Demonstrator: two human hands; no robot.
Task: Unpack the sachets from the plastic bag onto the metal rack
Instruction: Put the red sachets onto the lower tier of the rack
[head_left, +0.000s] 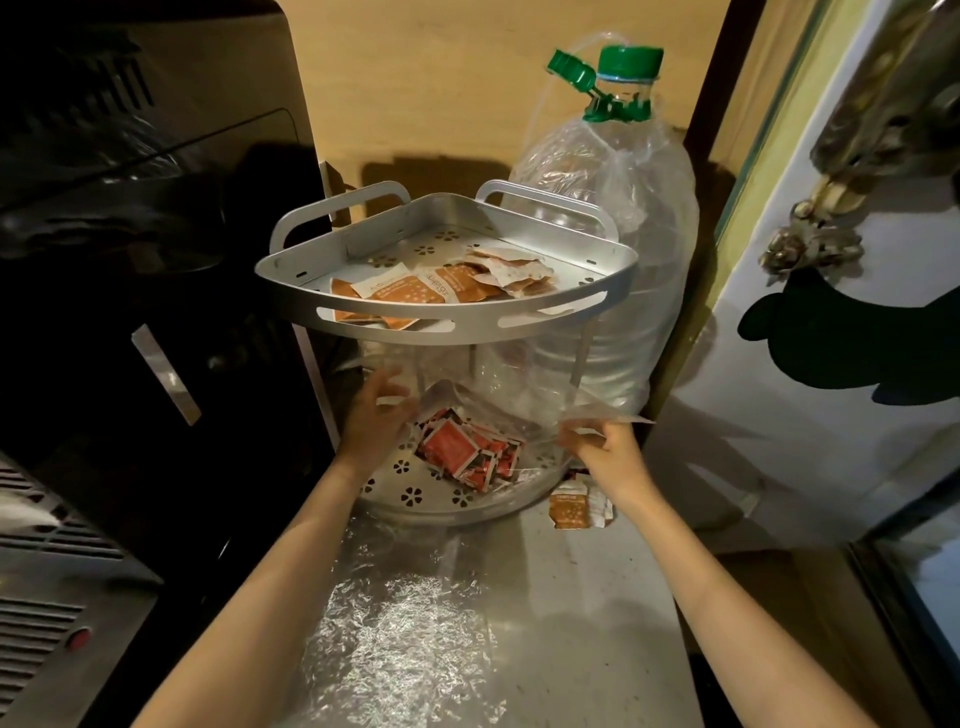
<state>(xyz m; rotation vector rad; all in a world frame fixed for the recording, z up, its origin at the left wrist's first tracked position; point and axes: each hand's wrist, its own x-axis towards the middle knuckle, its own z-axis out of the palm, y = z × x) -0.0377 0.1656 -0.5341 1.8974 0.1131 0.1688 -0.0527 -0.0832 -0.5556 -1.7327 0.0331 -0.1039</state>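
A two-tier silver metal rack (524, 306) stands on the counter. Its top shelf holds several orange and white sachets (415, 291). On the lower perforated shelf (415, 496) lies a pile of red sachets (462, 454), seen through a clear plastic bag (498, 400). My left hand (376, 421) pinches the bag's left edge. My right hand (605, 447) grips its right edge, and the film is stretched between them above the red pile.
A big clear water bottle (613, 249) with a green cap stands behind the rack on the right. A few orange sachets (576, 506) lie on the steel counter (519, 623) by the rack's base. A black appliance (130, 260) fills the left; a white door (831, 338) the right.
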